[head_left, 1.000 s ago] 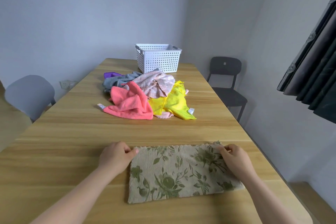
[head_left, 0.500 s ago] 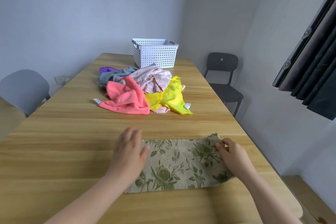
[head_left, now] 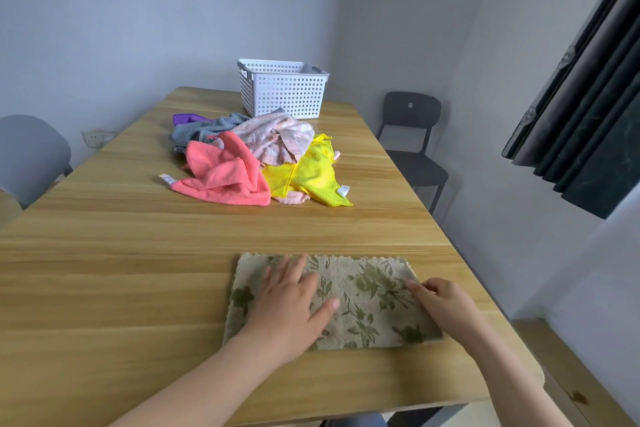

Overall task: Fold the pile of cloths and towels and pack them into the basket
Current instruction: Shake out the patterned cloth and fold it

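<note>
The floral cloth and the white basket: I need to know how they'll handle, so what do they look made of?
The floral cloth looks like a soft, matte, napped textile, perhaps microfibre or terry: fuzzy surface, scalloped edge, printed green flowers. The fibre cannot be told. The basket looks like rigid moulded plastic, white and smooth: even rows of round holes, thick rim.

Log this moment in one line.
floral towel: on table | left hand: flat, pressing it | right hand: on its right end, grip unclear | pile: unfolded | basket: far end
</note>
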